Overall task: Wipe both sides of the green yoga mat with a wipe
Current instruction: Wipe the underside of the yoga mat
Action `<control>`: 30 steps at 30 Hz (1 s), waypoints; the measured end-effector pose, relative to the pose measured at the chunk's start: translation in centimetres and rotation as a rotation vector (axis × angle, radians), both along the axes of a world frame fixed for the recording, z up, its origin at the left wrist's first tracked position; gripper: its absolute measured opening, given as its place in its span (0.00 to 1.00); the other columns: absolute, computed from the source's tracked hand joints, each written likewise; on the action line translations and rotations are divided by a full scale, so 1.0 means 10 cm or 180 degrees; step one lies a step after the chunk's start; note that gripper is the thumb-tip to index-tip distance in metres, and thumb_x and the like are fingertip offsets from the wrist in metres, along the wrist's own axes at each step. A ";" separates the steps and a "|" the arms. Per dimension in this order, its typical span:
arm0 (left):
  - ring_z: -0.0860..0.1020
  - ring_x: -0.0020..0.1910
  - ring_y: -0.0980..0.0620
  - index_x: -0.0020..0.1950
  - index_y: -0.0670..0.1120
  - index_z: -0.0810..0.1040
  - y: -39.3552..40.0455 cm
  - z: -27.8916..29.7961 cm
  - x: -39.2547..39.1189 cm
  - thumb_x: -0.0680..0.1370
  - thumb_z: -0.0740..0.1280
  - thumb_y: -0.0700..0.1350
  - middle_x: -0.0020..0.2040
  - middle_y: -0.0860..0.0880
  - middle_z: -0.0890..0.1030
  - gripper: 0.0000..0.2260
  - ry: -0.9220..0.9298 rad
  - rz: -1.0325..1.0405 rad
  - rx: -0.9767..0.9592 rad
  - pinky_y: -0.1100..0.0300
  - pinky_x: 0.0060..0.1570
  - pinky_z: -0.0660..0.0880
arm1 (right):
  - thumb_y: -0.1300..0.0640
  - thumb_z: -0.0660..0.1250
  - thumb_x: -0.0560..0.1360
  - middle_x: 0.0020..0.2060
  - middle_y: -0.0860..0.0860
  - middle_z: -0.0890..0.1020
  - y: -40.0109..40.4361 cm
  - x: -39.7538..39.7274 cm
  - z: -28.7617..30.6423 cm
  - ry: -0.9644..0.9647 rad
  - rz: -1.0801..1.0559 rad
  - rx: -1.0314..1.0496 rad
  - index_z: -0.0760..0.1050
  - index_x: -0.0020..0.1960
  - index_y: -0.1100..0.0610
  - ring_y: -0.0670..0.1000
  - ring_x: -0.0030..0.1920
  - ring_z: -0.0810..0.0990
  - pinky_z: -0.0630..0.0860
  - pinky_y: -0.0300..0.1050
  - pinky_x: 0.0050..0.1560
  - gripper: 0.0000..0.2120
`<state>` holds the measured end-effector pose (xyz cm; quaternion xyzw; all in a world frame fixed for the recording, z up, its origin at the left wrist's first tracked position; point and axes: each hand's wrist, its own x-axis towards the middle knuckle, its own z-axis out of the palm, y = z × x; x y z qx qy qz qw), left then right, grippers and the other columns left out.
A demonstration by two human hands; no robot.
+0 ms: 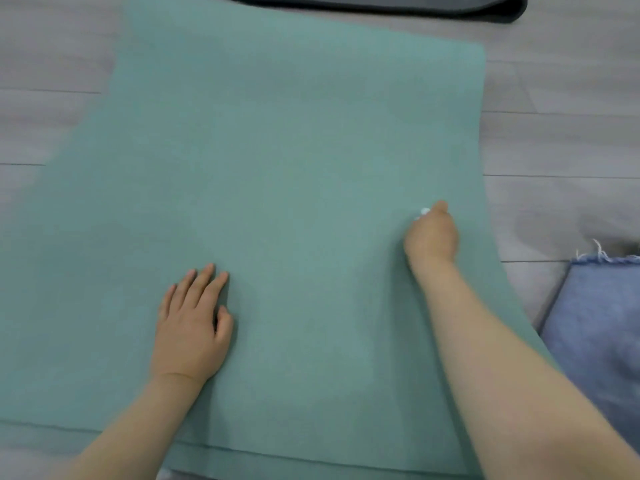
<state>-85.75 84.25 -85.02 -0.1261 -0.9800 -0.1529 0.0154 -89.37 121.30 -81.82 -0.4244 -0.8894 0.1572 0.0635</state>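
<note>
On the floor [554,140]: 1 green yoga mat [277,168], 1 dark mat [415,6] beyond it, 1 blue cloth [602,323] right of it. On the green yoga mat: 2 hands, left hand [190,327] and right hand [431,237], and 1 white wipe [424,212].

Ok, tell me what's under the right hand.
A bit of white wipe shows past the right hand, which grips it against the green yoga mat. The rest of the wipe is covered.

Matt, finely textured foam-like green yoga mat [277,168], without sheen. Grey wood-grain plank floor [554,140], smooth, faintly satin. Soft white wipe [424,212], barely visible. Blue denim cloth [599,323], frayed threads along its edge. Dark matt folded mat [381,5] at the floor's far edge.
</note>
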 end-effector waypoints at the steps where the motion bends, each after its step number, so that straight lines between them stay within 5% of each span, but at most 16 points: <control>1: 0.67 0.74 0.44 0.71 0.46 0.75 -0.02 0.00 0.00 0.75 0.54 0.49 0.73 0.46 0.72 0.26 -0.0002 0.0006 0.0015 0.47 0.75 0.57 | 0.60 0.55 0.80 0.53 0.63 0.78 -0.45 -0.15 -0.05 0.0097 0.0471 -0.0009 0.68 0.57 0.63 0.63 0.55 0.78 0.73 0.53 0.51 0.10; 4: 0.67 0.73 0.45 0.70 0.46 0.75 -0.04 -0.02 -0.02 0.75 0.53 0.48 0.73 0.47 0.72 0.25 0.0028 0.0002 0.0083 0.47 0.74 0.58 | 0.57 0.53 0.81 0.51 0.60 0.78 -1.73 -0.18 0.00 -0.0131 0.2520 -0.0154 0.70 0.57 0.61 0.62 0.51 0.79 0.73 0.54 0.45 0.11; 6: 0.67 0.73 0.45 0.70 0.46 0.75 -0.05 -0.03 -0.02 0.75 0.54 0.48 0.73 0.46 0.72 0.25 0.0028 0.0010 0.0110 0.48 0.74 0.58 | 0.57 0.54 0.81 0.51 0.60 0.77 -1.74 -0.01 0.08 -0.0307 0.3414 -0.0158 0.70 0.57 0.60 0.62 0.50 0.79 0.73 0.54 0.43 0.10; 9: 0.67 0.73 0.45 0.69 0.45 0.76 -0.04 -0.01 0.00 0.75 0.53 0.48 0.72 0.46 0.73 0.25 -0.0011 0.0025 0.0121 0.48 0.74 0.58 | 0.58 0.51 0.78 0.51 0.64 0.79 -0.62 0.22 0.08 -0.0315 0.2444 0.0252 0.75 0.54 0.64 0.63 0.50 0.79 0.74 0.53 0.48 0.17; 12: 0.67 0.73 0.45 0.69 0.45 0.76 -0.03 0.00 0.02 0.75 0.53 0.48 0.72 0.46 0.73 0.25 -0.0054 0.0000 0.0105 0.46 0.74 0.59 | 0.60 0.58 0.76 0.49 0.68 0.77 0.74 0.74 0.08 -0.0650 0.0632 0.0250 0.74 0.52 0.69 0.66 0.52 0.78 0.74 0.53 0.51 0.13; 15: 0.67 0.73 0.45 0.69 0.45 0.76 -0.02 0.02 0.00 0.74 0.53 0.48 0.72 0.46 0.73 0.25 -0.0056 -0.0008 0.0092 0.45 0.74 0.59 | 0.58 0.59 0.77 0.54 0.66 0.77 0.71 0.79 0.02 -0.0548 -0.0301 0.0069 0.71 0.57 0.68 0.65 0.57 0.77 0.73 0.52 0.54 0.14; 17: 0.67 0.73 0.44 0.68 0.45 0.76 -0.03 0.02 0.01 0.74 0.53 0.47 0.72 0.46 0.73 0.25 -0.0058 -0.0014 0.0080 0.45 0.74 0.59 | 0.58 0.52 0.79 0.55 0.62 0.78 0.02 0.47 -0.10 -0.0250 -0.0003 -0.0001 0.71 0.58 0.65 0.61 0.58 0.77 0.71 0.49 0.55 0.15; 21: 0.66 0.74 0.45 0.69 0.45 0.75 -0.06 0.03 0.00 0.74 0.51 0.46 0.73 0.46 0.72 0.26 -0.0128 -0.0042 0.0171 0.48 0.75 0.56 | 0.59 0.52 0.81 0.56 0.58 0.78 -2.02 0.13 -0.09 -0.0209 0.2447 -0.0319 0.72 0.61 0.59 0.58 0.56 0.78 0.72 0.49 0.55 0.14; 23: 0.66 0.74 0.45 0.70 0.45 0.75 -0.07 0.02 0.00 0.73 0.51 0.46 0.73 0.46 0.72 0.27 -0.0144 -0.0060 0.0220 0.48 0.75 0.56 | 0.56 0.53 0.81 0.55 0.58 0.78 -2.19 0.17 -0.05 -0.0345 0.3269 -0.0326 0.71 0.62 0.58 0.59 0.54 0.78 0.74 0.51 0.53 0.13; 27: 0.66 0.74 0.44 0.69 0.44 0.75 -0.06 0.02 0.00 0.73 0.50 0.46 0.73 0.46 0.72 0.28 -0.0154 -0.0043 0.0235 0.48 0.75 0.55 | 0.56 0.54 0.76 0.52 0.59 0.79 -0.52 0.53 -0.05 -0.0658 0.2615 0.0394 0.78 0.51 0.60 0.60 0.54 0.79 0.74 0.47 0.51 0.16; 30: 0.67 0.73 0.42 0.69 0.43 0.74 -0.05 0.03 0.02 0.72 0.54 0.43 0.72 0.44 0.72 0.27 -0.0162 -0.0114 0.0142 0.48 0.75 0.55 | 0.58 0.59 0.77 0.51 0.64 0.78 0.70 1.32 0.19 -0.0979 0.0770 0.0182 0.72 0.52 0.64 0.63 0.54 0.78 0.71 0.48 0.50 0.10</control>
